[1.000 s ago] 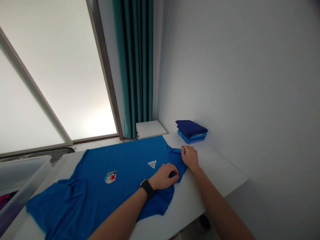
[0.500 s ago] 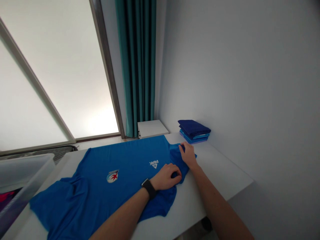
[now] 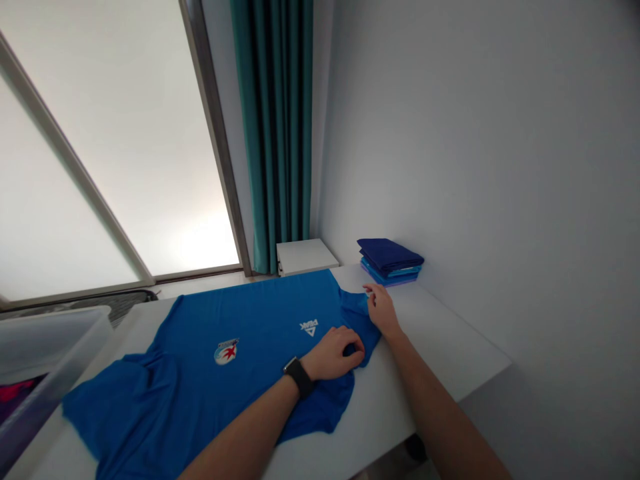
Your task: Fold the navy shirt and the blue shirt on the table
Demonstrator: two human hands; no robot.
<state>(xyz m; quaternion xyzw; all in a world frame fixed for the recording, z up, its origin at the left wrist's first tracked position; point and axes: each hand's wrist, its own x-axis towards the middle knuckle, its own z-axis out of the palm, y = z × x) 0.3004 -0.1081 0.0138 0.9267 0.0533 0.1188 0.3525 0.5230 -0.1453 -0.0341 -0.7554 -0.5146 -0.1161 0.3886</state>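
Teal curtain (image 3: 274, 133) nr wht wall (image 3: 450, 147)

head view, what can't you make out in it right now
All in the head view:
Blue shirt: near end cut off by the bottom edge, part covered by the left forearm.
Right hand: whether it grips the sleeve; the hand hides the contact.
Round badge: lettering above it too small to read.
Clear bin: cut off by the left edge, contents partly hidden by its wall.

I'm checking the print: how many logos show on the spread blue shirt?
2: a white logo beside the left hand; a round emblem nearer the plastic bin. The left arm may hide more.
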